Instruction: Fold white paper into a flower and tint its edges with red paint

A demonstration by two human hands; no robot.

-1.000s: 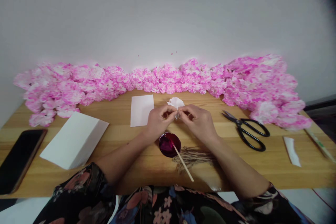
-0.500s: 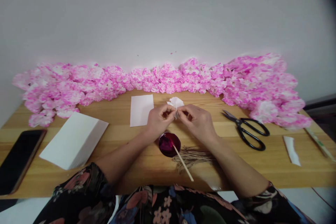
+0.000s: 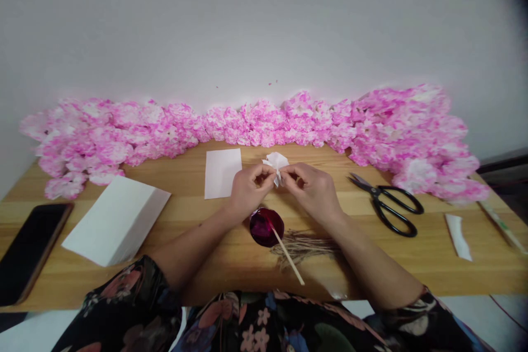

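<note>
My left hand (image 3: 248, 190) and my right hand (image 3: 311, 190) meet above the middle of the wooden table (image 3: 198, 242). Both pinch a small white crumpled paper flower (image 3: 276, 162) between thumb and fingers. Just below my hands stands a small cup of dark red dye (image 3: 266, 226) with a wooden stick (image 3: 289, 258) leaning out of it. A bundle of brown twine (image 3: 305, 245) lies beside the cup.
A long row of pink paper flowers (image 3: 256, 126) lines the wall side. A white paper sheet (image 3: 223, 172) and a white paper stack (image 3: 117, 220) lie left, a black phone (image 3: 31, 247) far left. Black scissors (image 3: 388, 203), a white tube (image 3: 458, 236) and a stick (image 3: 501, 225) lie right.
My fingers shift slightly on the white paper flower; my right hand moved a little right. Nothing else on the table has moved.
</note>
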